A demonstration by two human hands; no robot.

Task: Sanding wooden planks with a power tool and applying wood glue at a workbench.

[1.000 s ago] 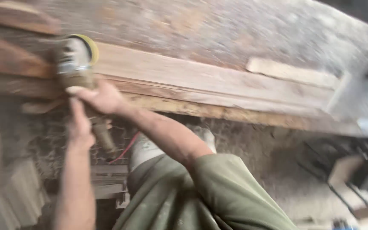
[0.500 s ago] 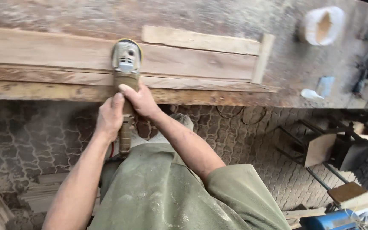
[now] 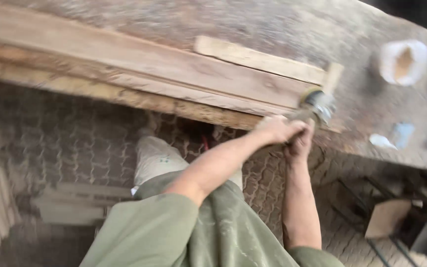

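Head view: grinder now at the right end of the board, both hands on it.

Half a second ago the grinder (image 3: 317,105) sat near the middle of the long board (image 3: 174,66); it has since travelled to the board's right end, close to the small upright stop block (image 3: 333,76) and the thin strip (image 3: 258,59) lying along the far edge. Arms appear crossed: the left hand (image 3: 277,129) lies over the tool's body, the right hand (image 3: 300,143) under it, fingers of both clamped round the grinder. Blur hides the disc's contact with the wood. Judging by the travel, one pass along the board looks about complete. On the dusty surface (image 3: 352,34) to the right: a white roll (image 3: 404,62) and pale scraps (image 3: 394,137), untouched.
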